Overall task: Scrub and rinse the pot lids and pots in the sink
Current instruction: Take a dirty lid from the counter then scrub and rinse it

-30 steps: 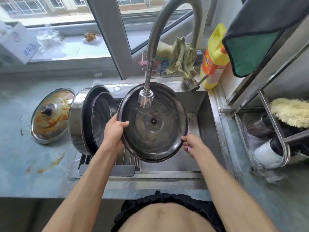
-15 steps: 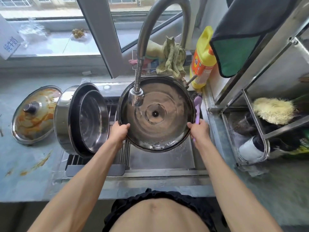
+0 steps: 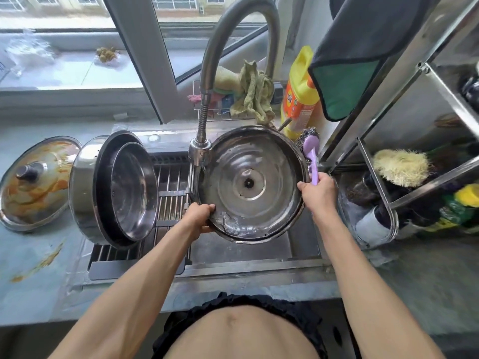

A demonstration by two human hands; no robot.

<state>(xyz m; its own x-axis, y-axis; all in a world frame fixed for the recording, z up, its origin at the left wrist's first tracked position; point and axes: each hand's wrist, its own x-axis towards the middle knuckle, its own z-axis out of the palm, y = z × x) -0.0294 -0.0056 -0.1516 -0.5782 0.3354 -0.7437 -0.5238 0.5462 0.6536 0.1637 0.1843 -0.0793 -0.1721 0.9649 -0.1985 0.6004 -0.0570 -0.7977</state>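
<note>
A large steel pot lid (image 3: 250, 185) is held tilted over the sink (image 3: 241, 248), its inside facing me. My left hand (image 3: 198, 216) grips its lower left rim. My right hand (image 3: 318, 194) holds its right rim and also grips a purple-handled steel-wool scrubber (image 3: 309, 149), whose head sticks up behind the lid. The faucet head (image 3: 199, 151) hangs at the lid's upper left edge, and water pools along the lid's lower rim. A steel pot with a smaller pan nested inside (image 3: 119, 189) leans on its side on the drying rack (image 3: 171, 195). A sauce-stained lid (image 3: 36, 181) lies on the left counter.
A yellow detergent bottle (image 3: 300, 94) and a green rag (image 3: 255, 93) stand behind the sink. A metal shelf rack (image 3: 373, 177) with brushes and bottles is close on the right, with a dark cloth (image 3: 363, 47) hanging above. Orange stains mark the left counter (image 3: 39, 265).
The lid has shifted right and tipped flatter towards me. My right hand has moved up its right rim and the scrubber head now shows behind the lid. The faucet head now sits at the lid's left edge.
</note>
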